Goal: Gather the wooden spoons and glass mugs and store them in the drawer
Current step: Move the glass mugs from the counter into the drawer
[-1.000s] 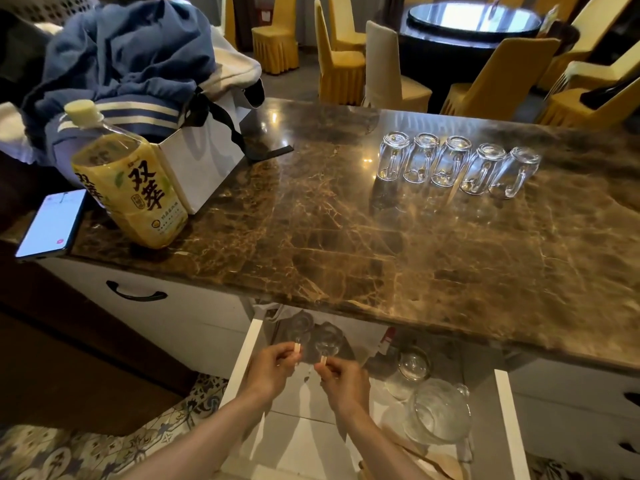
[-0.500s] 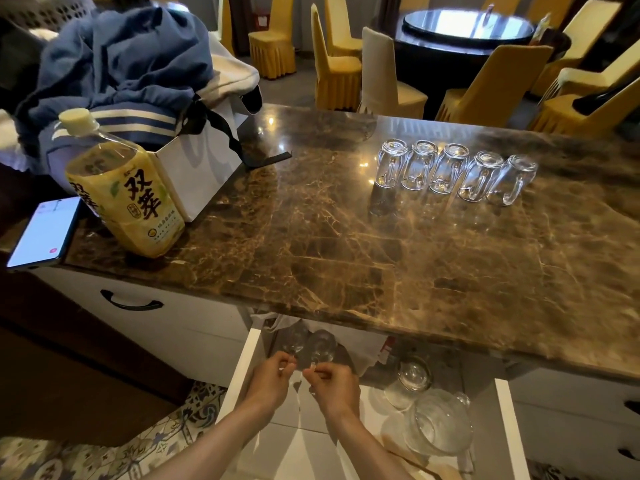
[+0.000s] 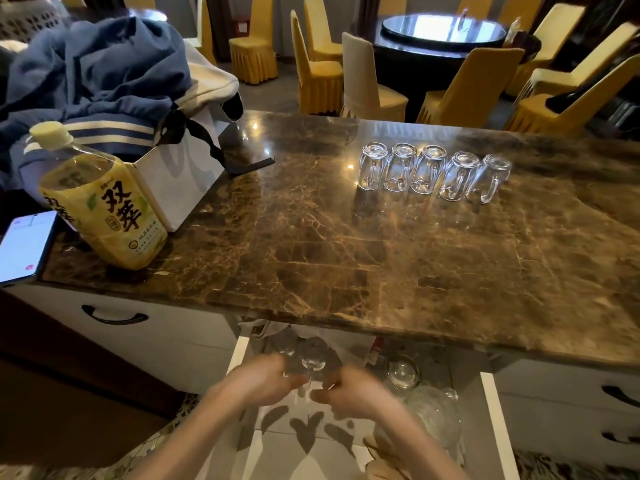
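Note:
Several clear glass mugs (image 3: 431, 171) stand upside down in a row at the back right of the brown marble counter (image 3: 311, 244). Below the counter's front edge a white drawer (image 3: 493, 414) is pulled out. Two glass mugs (image 3: 313, 353) sit at its back left. My left hand (image 3: 261, 379) and my right hand (image 3: 349, 389) are both inside the drawer, just in front of these mugs, with one mug's handle between the fingertips. Both hands are motion-blurred, so their grip cannot be made out. A brown wooden piece (image 3: 379, 467) shows beside my right forearm.
In the drawer's right half lie a large glass jug (image 3: 434, 417) and a small glass (image 3: 401, 374). On the counter's left stand a yellow drink bottle (image 3: 104, 206), a white bag (image 3: 180, 178) with blue clothing and a phone (image 3: 24, 247). Yellow chairs stand behind.
Both hands pushed the two mugs deeper into the drawer's back left. Now my right hand has shifted slightly right, away from my left hand.

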A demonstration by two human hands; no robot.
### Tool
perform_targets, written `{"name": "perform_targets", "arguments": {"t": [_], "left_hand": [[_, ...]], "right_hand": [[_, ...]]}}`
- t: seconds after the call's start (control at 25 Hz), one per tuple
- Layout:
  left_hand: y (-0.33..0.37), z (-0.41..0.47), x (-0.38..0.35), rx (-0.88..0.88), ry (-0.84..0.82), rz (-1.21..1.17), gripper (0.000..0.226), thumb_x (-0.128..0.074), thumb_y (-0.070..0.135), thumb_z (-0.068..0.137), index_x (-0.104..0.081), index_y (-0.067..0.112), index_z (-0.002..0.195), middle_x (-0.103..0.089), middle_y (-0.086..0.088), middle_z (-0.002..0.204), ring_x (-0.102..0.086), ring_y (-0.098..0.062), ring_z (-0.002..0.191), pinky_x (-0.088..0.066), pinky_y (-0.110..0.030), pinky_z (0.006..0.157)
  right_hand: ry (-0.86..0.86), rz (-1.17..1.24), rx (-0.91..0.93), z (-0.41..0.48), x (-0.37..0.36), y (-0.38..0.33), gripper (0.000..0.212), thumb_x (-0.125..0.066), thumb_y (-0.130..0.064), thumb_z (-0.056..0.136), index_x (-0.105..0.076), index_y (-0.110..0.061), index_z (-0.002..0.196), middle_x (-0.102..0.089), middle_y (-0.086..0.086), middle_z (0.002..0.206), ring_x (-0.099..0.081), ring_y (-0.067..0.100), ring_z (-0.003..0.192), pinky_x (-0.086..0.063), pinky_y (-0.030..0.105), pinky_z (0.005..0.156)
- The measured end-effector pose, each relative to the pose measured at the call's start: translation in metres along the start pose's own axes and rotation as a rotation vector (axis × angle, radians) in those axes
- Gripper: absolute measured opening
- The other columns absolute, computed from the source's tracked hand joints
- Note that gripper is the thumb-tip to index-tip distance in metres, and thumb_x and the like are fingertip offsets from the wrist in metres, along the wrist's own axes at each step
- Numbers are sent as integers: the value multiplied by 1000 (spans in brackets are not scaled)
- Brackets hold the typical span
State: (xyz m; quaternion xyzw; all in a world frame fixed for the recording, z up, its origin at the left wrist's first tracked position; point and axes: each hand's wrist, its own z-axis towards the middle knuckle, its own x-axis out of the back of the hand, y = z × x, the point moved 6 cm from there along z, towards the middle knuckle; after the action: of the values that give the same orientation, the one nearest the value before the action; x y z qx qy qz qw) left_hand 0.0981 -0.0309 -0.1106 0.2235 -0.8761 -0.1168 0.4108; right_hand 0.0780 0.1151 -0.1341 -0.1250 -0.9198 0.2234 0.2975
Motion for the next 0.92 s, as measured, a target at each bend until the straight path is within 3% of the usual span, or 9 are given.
{"name": "perform_targets", "arguments": {"t": [0.12, 0.24, 0.44, 0.6, 0.72, 0.84, 0.92], "left_hand": [[30, -21, 32, -132, -17, -20, 48, -46, 64, 83, -60, 31, 115, -64, 11, 114, -60, -6, 97, -50, -30, 85], [65, -34, 62, -303, -48, -243, 42, -49, 69, 77, -62, 41, 105, -67, 19, 97, -63, 5, 85, -52, -22, 72], [106, -8, 120, -521, 278, -523, 17, -55, 43, 88, -63, 37, 101, -70, 11, 90, -66, 0, 81, -53, -25, 75], [135, 21, 161, -568, 595, -677, 8, -57, 32, 90, -59, 37, 95, -68, 7, 94, -67, 0, 73, -54, -19, 68], [143, 48, 178, -524, 636, -769, 10, -57, 31, 91, -59, 29, 100, -68, 4, 98, -67, -1, 70, -55, -22, 67], [143, 74, 190, -478, 652, -814, 13, -56, 31, 91, -60, 27, 102, -68, 2, 102, -67, -5, 73, -56, -28, 70], [146, 94, 193, -455, 646, -837, 15, -58, 29, 90, -61, 25, 104, -67, -2, 105, -66, -8, 77, -56, -33, 77]], "right_hand": [[45, 16, 101, -34, 44, -6, 32, -60, -53, 82, -71, -25, 93, -70, -8, 84, -65, 5, 73, -53, 21, 61], [125, 112, 207, -66, 94, -18, 22, -60, -57, 79, -70, -38, 82, -71, -12, 76, -64, -5, 62, -45, 11, 49], [357, 202, 337, -72, 164, -42, 21, -64, -50, 81, -70, -35, 94, -69, -15, 76, -62, -11, 63, -42, 7, 51], [617, 422, 384, -58, 218, -47, 19, -67, -33, 84, -70, -22, 99, -70, -7, 85, -64, 6, 72, -50, 22, 61], [780, 484, 382, -42, 246, -47, 14, -67, -27, 85, -69, -21, 97, -71, -3, 91, -66, 11, 80, -52, 23, 63], [868, 514, 381, -23, 268, -49, 24, -67, -25, 85, -66, -16, 106, -70, 1, 102, -66, 16, 92, -55, 35, 85], [923, 514, 360, -10, 281, -47, 36, -67, -27, 85, -60, -13, 117, -66, 3, 113, -61, 16, 103, -49, 34, 95]]}}
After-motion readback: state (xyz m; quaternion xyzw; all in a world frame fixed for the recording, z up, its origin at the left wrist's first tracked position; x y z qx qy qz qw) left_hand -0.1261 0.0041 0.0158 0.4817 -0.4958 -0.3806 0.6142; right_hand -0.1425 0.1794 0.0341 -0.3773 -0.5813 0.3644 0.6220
